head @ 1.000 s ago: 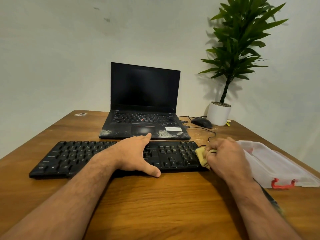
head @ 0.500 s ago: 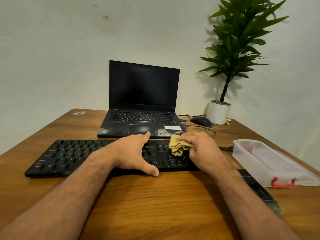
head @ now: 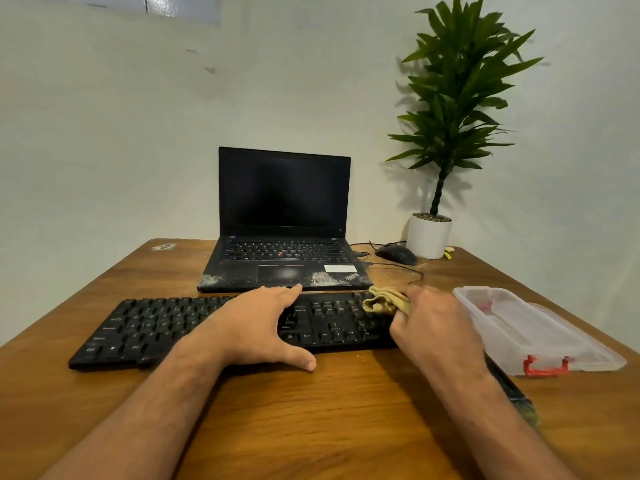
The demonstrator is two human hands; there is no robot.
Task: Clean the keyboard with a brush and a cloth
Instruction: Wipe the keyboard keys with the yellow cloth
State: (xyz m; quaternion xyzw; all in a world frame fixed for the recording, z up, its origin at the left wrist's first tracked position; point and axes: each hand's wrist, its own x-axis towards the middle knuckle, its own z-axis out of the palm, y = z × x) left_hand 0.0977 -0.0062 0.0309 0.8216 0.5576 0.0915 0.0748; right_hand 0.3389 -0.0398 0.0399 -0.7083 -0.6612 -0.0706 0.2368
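A black keyboard [head: 156, 327] lies across the wooden desk in front of me. My left hand [head: 256, 327] rests flat on its middle, fingers spread, thumb on the desk at the near edge. My right hand [head: 433, 327] grips a crumpled yellow cloth [head: 384, 301] and presses it on the keys at the keyboard's far right end. A dark brush [head: 516, 396] lies on the desk to the right, partly hidden behind my right forearm.
An open black laptop [head: 284, 261] stands just behind the keyboard. A clear plastic box with a red latch [head: 540, 334] sits at the right. A black mouse [head: 396, 254] with its cable and a potted plant [head: 429, 237] are at the back right.
My right hand carried the cloth from the keyboard's right end leftwards over the keys, then back to the right, up to the top right corner. The left hand stayed on the keyboard.
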